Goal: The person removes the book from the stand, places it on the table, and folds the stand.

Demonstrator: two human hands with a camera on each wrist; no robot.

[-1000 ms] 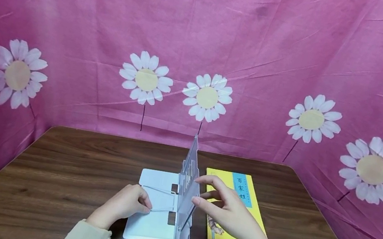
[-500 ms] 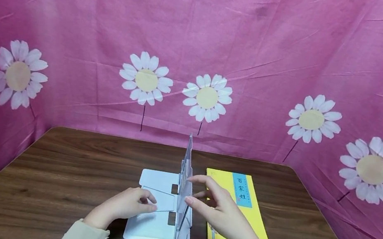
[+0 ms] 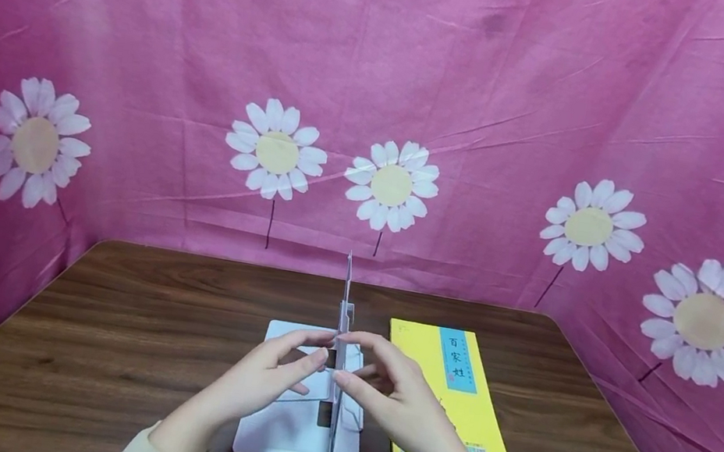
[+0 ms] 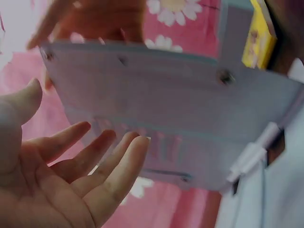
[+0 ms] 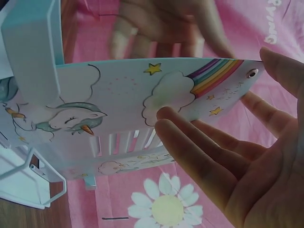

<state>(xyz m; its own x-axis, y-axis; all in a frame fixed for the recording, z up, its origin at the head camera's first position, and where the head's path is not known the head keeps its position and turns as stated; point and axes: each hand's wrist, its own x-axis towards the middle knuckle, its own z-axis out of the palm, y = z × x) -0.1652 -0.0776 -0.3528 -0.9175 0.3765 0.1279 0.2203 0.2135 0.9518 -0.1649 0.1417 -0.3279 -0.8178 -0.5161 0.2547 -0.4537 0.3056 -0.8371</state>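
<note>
A white book stand has a flat base plate (image 3: 282, 435) on the table, and its panel (image 3: 333, 431) stands nearly upright, seen edge-on from above. The panel's face (image 5: 123, 90) carries a unicorn, clouds and a rainbow; its back (image 4: 142, 99) is plain, with slots. My left hand (image 3: 262, 380) is at the back side, fingers extended and spread; the left wrist view shows a gap before the panel. On the printed side, my right hand (image 3: 409, 399) has its thumb and fingertips at the panel, fingers mostly straight. Whether every fingertip touches is unclear.
A yellow book (image 3: 475, 410) with a blue title strip lies right of the stand, partly behind my right hand. The brown wooden table (image 3: 141, 317) ends at a pink cloth backdrop (image 3: 495, 105) printed with daisies. A wire bracket (image 3: 306, 400) lies over the base plate.
The panel has swung left from a rightward lean to nearly vertical. My right hand has moved left with it. My left hand has left the wire bracket and risen to the panel's back.
</note>
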